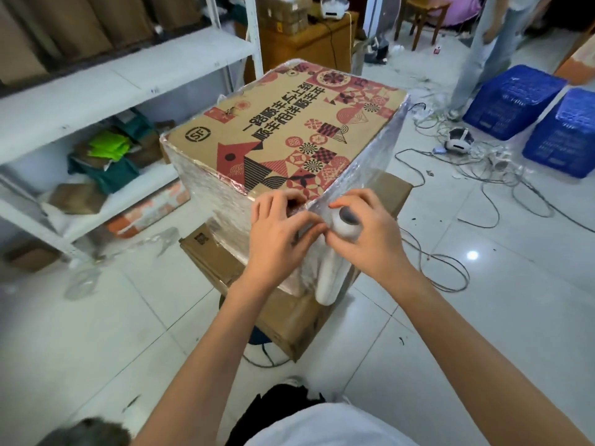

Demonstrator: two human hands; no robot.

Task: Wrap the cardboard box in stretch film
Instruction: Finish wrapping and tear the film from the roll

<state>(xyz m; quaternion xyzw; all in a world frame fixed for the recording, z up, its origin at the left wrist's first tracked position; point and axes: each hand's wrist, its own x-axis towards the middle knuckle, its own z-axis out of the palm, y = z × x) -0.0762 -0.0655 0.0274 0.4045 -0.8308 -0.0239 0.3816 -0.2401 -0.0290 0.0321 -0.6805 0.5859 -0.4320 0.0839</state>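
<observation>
Box: cardboard box (283, 133) sits on a lower carton (289, 320), sides already filmed.
Right hand (370, 233): fingers curled round the film roll (335, 252) at the near corner.
Left hand (277, 230): fingertips press film there — how far curled, can't tell.
Next: probably carry the roll round — keep tension.

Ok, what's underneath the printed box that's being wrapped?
The printed box sits on a plain brown carton, whose edges stick out below. A dark cable shows at floor level. The carton's top is covered.

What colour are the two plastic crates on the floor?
Blue, both crates, seen best in the head view, at right.
</observation>
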